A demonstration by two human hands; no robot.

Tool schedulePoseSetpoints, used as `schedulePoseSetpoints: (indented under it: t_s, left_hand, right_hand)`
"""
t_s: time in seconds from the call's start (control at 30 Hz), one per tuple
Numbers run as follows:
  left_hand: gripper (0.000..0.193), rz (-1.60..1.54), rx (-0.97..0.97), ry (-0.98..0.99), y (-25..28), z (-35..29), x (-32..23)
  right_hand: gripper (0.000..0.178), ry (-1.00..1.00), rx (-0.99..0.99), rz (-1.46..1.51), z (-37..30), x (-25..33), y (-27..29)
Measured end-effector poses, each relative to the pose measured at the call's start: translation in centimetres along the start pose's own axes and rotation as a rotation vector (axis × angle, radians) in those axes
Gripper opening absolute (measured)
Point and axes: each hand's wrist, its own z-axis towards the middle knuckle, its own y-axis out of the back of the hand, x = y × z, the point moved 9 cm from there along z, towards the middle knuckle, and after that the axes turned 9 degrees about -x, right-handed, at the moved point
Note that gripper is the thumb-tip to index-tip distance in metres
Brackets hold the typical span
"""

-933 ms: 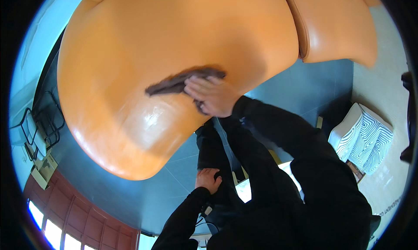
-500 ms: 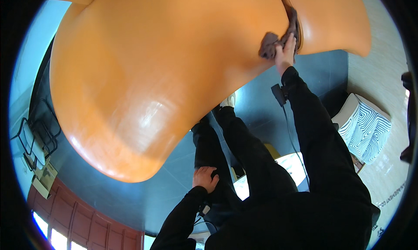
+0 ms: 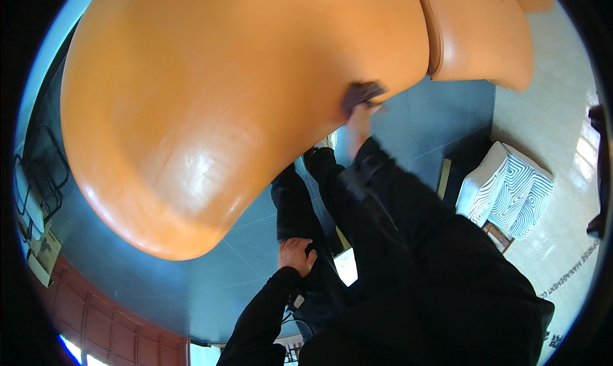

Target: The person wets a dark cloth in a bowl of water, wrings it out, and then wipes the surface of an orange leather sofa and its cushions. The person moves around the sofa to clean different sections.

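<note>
A: Blue floor [image 3: 191, 289], big glossy orange seat [image 3: 211, 104]. And the hands?

B: Right hand [image 3: 359, 114] presses a dark cloth [image 3: 361, 93] against the seat's near edge, blurred. Left hand [image 3: 295, 254] rests loosely curled on the thigh, empty.

A: How far along?

B: Can't tell; the seat shines throughout.

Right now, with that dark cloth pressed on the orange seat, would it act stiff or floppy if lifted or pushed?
Probably floppy: the dark cloth bunches unevenly under the right hand. It looks thin, so likely light. The orange seat is glossy with bright reflections, so the cloth would probably slide easily when pushed.
</note>
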Motion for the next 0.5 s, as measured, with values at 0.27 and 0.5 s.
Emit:
schedulePoseSetpoints:
  t_s: [0.27, 0.5]
  left_hand:
    - [0.040, 0.124, 0.190, 0.143, -4.3, -1.8, 3.5]
    - [0.041, 0.224, 0.178, 0.106, -5.9, -2.5, 4.0]
  right_hand:
    - [0.081, -0.170, -0.010, -0.167, -25.9, -10.8, -8.6]
    - [0.091, -0.513, 0.095, -0.315, -36.4, -19.4, -10.7]
